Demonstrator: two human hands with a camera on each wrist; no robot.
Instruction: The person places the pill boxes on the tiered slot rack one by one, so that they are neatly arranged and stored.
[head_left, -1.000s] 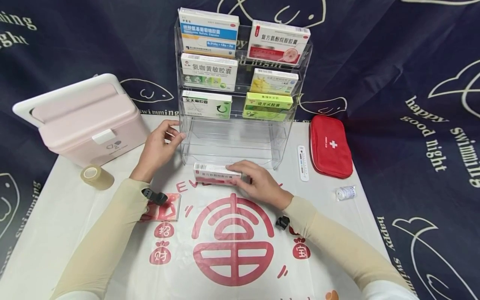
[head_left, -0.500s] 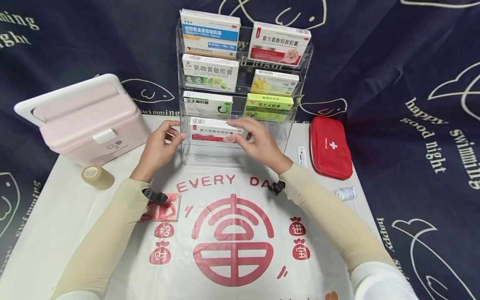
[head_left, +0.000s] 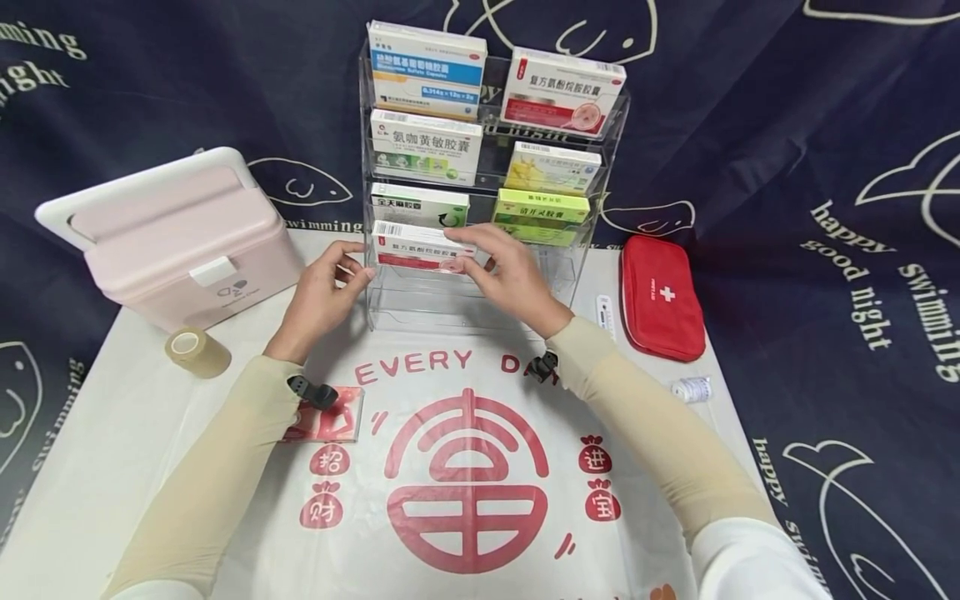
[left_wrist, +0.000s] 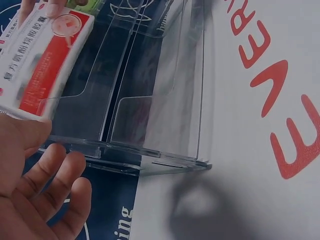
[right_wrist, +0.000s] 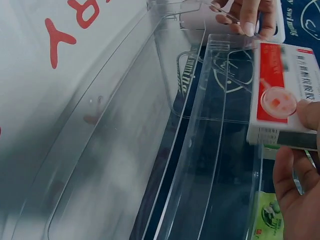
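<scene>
My right hand (head_left: 517,279) pinches a white-and-red medicine box (head_left: 416,250) by its right end, thumb on the front face. The box is held in front of the clear acrylic display rack (head_left: 450,312), just below the green-and-white box (head_left: 420,204) in the third tier. In the right wrist view the box (right_wrist: 272,75) lies over the clear tiers. My left hand (head_left: 321,292) grips the rack's left side panel between thumb and fingers. In the left wrist view the left thumb (left_wrist: 30,132) sits by the panel, beside the box's near end.
Upper tiers hold several other medicine boxes (head_left: 427,71). Left stand a pink medicine chest (head_left: 187,250) and a tan tape roll (head_left: 197,352). Right lie a red first-aid pouch (head_left: 660,300), a thermometer (head_left: 604,317) and a small wrapped item (head_left: 690,389). A red box (head_left: 341,417) lies beneath the left forearm.
My right hand has lifted the white-and-red box from the table up to the rack's lower tiers, slightly leftward. The left hand has stayed at the rack's side.
</scene>
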